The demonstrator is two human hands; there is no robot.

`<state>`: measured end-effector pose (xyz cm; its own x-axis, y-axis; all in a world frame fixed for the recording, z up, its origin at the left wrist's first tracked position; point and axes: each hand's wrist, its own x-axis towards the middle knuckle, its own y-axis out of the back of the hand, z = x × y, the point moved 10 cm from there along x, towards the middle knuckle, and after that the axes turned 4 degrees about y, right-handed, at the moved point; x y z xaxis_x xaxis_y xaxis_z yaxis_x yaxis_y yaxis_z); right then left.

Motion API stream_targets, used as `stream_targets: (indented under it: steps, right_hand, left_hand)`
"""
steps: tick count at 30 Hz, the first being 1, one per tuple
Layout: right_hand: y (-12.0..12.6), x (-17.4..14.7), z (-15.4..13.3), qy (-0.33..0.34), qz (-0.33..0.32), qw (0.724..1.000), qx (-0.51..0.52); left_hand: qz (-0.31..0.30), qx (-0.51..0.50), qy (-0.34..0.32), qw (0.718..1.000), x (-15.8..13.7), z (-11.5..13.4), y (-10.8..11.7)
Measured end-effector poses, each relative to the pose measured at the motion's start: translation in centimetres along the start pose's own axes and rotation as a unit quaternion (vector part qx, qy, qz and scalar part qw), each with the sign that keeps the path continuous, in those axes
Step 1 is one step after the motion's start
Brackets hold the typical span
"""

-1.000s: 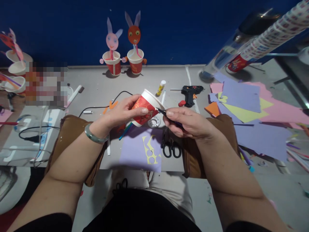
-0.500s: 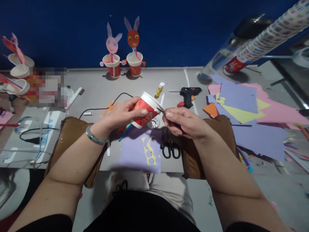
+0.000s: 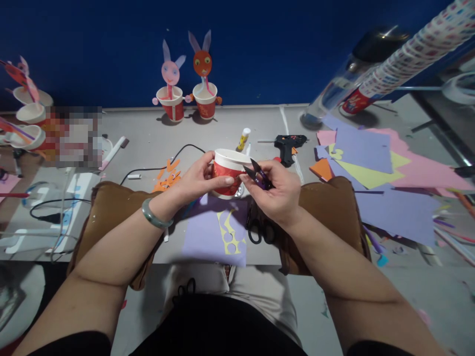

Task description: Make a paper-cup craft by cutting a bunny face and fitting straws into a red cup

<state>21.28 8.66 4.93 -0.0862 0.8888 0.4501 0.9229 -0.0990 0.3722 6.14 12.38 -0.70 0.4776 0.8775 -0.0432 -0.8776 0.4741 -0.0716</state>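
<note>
My left hand (image 3: 198,180) is wrapped round the left side of a red paper cup (image 3: 227,172) with a white rim, its thumb across the front. The cup stands nearly upright above the table, mouth up. At its right side my right hand (image 3: 280,188) grips small snips (image 3: 261,179) with dark blades and a purple handle. The blades are apart and point toward the cup's rim; fingertips of this hand are close to the cup wall, and whether they touch it I cannot tell. Below lie black-handled scissors (image 3: 261,231), a purple sheet (image 3: 202,235) and yellow paper with round cut-outs (image 3: 223,231).
Two rabbit-headed cups (image 3: 173,108) stand by the blue wall. A glue stick (image 3: 243,140) and a glue gun (image 3: 287,147) lie behind my hands. Orange pieces (image 3: 167,182) are at left, coloured sheets (image 3: 367,148) at right, near a bottle (image 3: 330,96) and a cup stack (image 3: 415,62).
The cup has turned from tilted to nearly upright. My right hand has rotated, and the snips' blades now show apart, pointing up and left. Orange pieces have come into view beside my left hand.
</note>
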Motion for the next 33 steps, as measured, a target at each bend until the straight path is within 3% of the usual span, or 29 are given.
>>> stream_targets:
  steps: [8,16,23,33]
  right_hand:
    - [0.2,-0.2,-1.5,0.152,0.054,0.986,-0.044]
    - [0.0,-0.3,-1.6,0.166,0.029,0.985,-0.03]
    - [-0.5,-0.2,-0.8,0.136,-0.001,0.991,0.012]
    - [-0.1,-0.9,-1.7,0.214,0.01,0.977,-0.018]
  left_hand:
    - [0.064,0.051,-0.085,0.993,0.0,0.8,1.1]
    - [0.084,0.1,-0.11,0.985,-0.3,1.4,1.2]
    - [0.09,0.1,-0.104,0.985,-0.4,1.6,1.1]
    - [0.063,0.069,-0.107,0.99,-0.4,1.7,0.5]
